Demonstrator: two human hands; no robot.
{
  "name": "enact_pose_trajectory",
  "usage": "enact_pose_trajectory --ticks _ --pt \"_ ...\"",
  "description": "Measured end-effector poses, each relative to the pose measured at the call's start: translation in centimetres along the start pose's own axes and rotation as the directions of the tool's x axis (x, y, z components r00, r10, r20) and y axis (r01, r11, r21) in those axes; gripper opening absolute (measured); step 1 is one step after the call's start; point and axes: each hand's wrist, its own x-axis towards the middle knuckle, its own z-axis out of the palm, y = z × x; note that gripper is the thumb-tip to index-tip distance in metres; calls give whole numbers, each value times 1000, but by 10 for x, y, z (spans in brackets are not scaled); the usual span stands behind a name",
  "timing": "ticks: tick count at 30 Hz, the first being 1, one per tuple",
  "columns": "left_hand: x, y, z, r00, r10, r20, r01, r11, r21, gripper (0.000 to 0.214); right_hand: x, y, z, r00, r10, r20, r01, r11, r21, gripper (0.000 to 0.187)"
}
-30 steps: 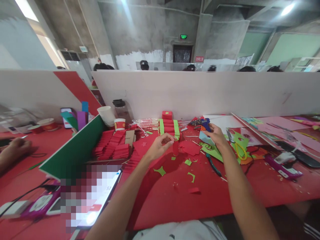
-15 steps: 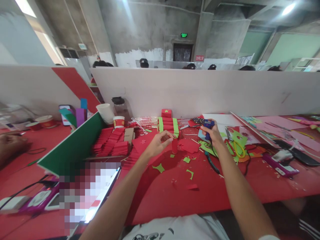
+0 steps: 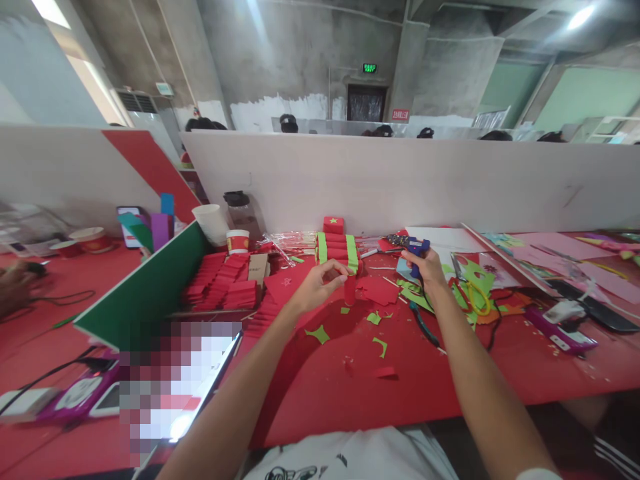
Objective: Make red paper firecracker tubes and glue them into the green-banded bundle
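My left hand (image 3: 320, 288) is closed, its thumb and forefinger pinched at the top of a small red paper tube (image 3: 349, 293) standing upright on the table. A speck of green shows at the fingertips; what it is I cannot make out. To the right, my right hand (image 3: 429, 268) grips a blue hot glue gun (image 3: 419, 248) by its handle, nozzle pointing left and apart from the tube. Just behind the tube lies a bundle of red paper rolls (image 3: 339, 248) with two light green bands. A red piece with a green star (image 3: 333, 225) sits behind it.
Stacked red paper strips (image 3: 220, 283) lie left, beside a green divider (image 3: 145, 293) and a lit tablet (image 3: 200, 373). Green scraps (image 3: 319, 335) dot the table (image 3: 320, 400). Right are yellow-handled scissors (image 3: 477, 300), dark-handled pliers (image 3: 423, 325) and a purple power strip (image 3: 560, 333). A co-worker's hand (image 3: 20, 287) is far left.
The view has shifted slightly. Both my hands keep nearly the same pose, the left at the red tube, the right around the glue gun. The co-worker's hand at far left has moved a little.
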Motion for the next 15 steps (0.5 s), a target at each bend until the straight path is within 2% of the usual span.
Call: enact_pose_trajectory --ticks 9,15 --pt "1 0 -1 1000 -6 11 6 1000 16 26 1 2 -1 1000 25 8 -25 999 -30 36" --pt "1 0 -1 1000 -18 21 18 1000 24 28 1 4 1 996 85 -23 -86 995 -55 34"
